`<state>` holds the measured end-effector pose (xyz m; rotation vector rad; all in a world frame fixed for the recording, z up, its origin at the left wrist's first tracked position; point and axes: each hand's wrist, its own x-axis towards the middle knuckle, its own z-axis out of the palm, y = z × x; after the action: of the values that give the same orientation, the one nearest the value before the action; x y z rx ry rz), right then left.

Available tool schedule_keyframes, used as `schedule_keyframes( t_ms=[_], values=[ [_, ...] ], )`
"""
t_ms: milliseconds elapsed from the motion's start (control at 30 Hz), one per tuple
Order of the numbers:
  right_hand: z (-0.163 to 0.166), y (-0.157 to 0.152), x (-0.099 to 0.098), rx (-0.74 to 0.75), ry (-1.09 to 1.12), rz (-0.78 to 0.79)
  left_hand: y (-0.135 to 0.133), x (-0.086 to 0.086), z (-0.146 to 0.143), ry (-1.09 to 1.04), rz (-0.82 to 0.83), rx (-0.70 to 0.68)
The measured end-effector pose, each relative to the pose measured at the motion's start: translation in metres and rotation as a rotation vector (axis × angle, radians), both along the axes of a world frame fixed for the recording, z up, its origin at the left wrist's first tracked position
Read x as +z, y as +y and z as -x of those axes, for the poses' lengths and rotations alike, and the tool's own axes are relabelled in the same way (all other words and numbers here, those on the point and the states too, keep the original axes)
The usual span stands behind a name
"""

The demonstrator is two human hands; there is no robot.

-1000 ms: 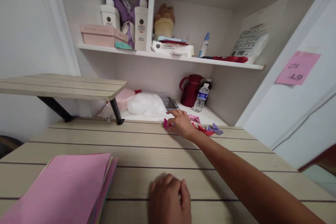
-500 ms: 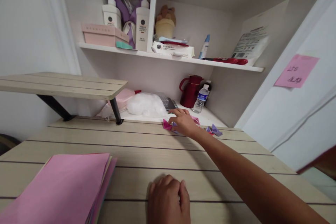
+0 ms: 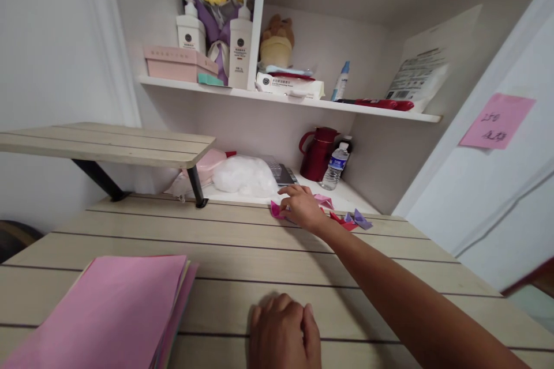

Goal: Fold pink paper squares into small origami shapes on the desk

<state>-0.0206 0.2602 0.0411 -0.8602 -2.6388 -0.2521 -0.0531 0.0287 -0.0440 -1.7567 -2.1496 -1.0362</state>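
Far out on the slatted table, my right hand (image 3: 300, 207) bends its fingers down in a pinch at a small magenta folded paper boat (image 3: 276, 210). A bit of lavender folded paper shows under that hand, mostly hidden by it. Just right of the hand stand a pink folded paper piece (image 3: 324, 201), a red folded paper piece (image 3: 345, 222) and a lavender paper boat (image 3: 362, 219). Close to me, my left hand (image 3: 284, 334) rests on the tabletop, fingers curled into a loose fist with nothing visible in it.
A stack of coloured paper (image 3: 116, 305) lies at the left front. Behind it rises a small wooden riser (image 3: 108, 141) on black legs. At the back are a bag of white stuffing (image 3: 246, 176), a dark red jug (image 3: 319, 153) and a water bottle (image 3: 335, 167). A shelf (image 3: 285, 98) overhangs them.
The view has shifted slightly. My right hand stays by the magenta paper boat, its fingers a little lower and closer together. More of the red folded piece shows. My left hand keeps its fist.
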Motion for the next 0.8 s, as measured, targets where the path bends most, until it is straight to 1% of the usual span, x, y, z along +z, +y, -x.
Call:
schedule_keyframes(
  t_ms=[100, 233, 367, 600, 700, 800],
  values=[
    [-0.001, 0.003, 0.000, -0.022, 0.025, 0.006, -0.001, 0.001, 0.001, -0.012, 0.008, -0.009],
    [-0.010, 0.009, 0.002, -0.057, 0.042, 0.006, -0.002, 0.000, 0.003, -0.085, 0.018, -0.033],
    [-0.015, 0.008, 0.001, -0.021, 0.004, 0.011, -0.002, 0.001, 0.003, -0.102, 0.026, -0.036],
    [-0.007, 0.004, -0.004, 0.003, -0.010, 0.031, -0.003, 0.003, 0.001, -0.089, 0.067, -0.031],
    [-0.003, 0.003, -0.001, -0.001, 0.008, 0.059, -0.003, 0.004, 0.000, -0.078, 0.080, -0.022],
    [-0.002, -0.008, 0.005, 0.019, 0.017, 0.098, -0.002, 0.004, 0.000, -0.088, 0.060, -0.017]
  ],
)
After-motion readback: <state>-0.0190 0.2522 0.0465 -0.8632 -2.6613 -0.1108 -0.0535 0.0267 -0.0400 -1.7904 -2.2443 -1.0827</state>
